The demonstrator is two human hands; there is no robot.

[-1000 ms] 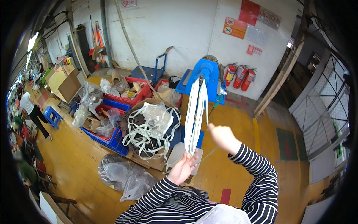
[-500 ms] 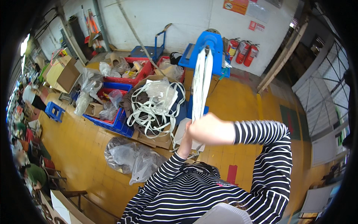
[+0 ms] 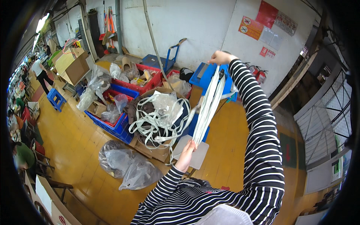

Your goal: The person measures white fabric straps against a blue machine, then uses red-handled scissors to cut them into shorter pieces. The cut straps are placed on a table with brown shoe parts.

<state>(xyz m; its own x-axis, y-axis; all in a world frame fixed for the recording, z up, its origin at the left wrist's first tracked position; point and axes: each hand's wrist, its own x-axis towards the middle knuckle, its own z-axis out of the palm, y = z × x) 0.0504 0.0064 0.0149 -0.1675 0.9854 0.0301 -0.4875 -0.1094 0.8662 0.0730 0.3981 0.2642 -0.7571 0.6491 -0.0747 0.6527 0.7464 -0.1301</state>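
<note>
Long loops of white fabric strap (image 3: 207, 107) are stretched from a dark peg on a blue machine (image 3: 205, 78) down toward me. My left hand (image 3: 186, 155) is closed round the near end of the loops, above a pale stool-like top (image 3: 197, 153). Far ahead, my right hand (image 3: 222, 57) is raised just above the peg, its fingers closed on a strand of the strap. More strap lies in a loose tangle (image 3: 152, 122) over a cardboard box of dark cloth and clear plastic to the left.
Left of the box stand a blue crate (image 3: 108, 129) and a red crate (image 3: 150, 85) with plastic bags and scraps. Clear plastic bags (image 3: 138, 174) lie on the floor. A blue stool (image 3: 56, 99), a blue trolley (image 3: 153, 62) and red fire extinguishers (image 3: 261, 77) stand farther off.
My right hand has gone from beside my left hand up and away to the peg, the arm now stretched out. The left hand still grips the near end; the view has shifted.
</note>
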